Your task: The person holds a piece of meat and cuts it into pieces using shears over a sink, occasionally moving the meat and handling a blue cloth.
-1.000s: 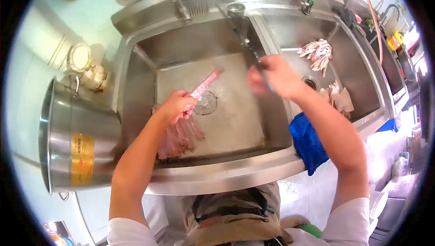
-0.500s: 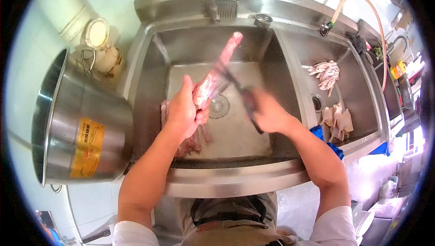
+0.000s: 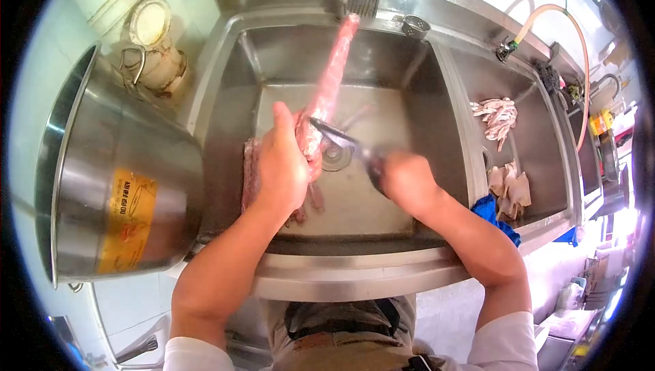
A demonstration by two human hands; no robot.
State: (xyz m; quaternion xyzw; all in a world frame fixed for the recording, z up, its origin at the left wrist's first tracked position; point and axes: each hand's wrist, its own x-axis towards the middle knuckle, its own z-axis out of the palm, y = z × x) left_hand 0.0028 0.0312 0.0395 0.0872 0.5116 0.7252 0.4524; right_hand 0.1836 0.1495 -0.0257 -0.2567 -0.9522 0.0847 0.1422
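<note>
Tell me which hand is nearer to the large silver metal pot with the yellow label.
Left. The left hand is over the grey steel basin, right of the pot; the right hand is farther right, past the round drain.

Steel sink (image 3: 437, 262), reddish meat pieces (image 3: 251, 176), pale piles (image 3: 500, 117), blue cloth (image 3: 492, 217), cup (image 3: 415, 27)

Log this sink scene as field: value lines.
left hand: holds long pink piece of raw meat
right hand: blurred, holds dark-handled metal tool
tool tip: at the meat; contact unclear
below hands: large rectangular steel basin
beside it: smaller steel basin with thin pinkish-white strips, pale flat pieces
far left: tall steel pot, yellow label
</note>
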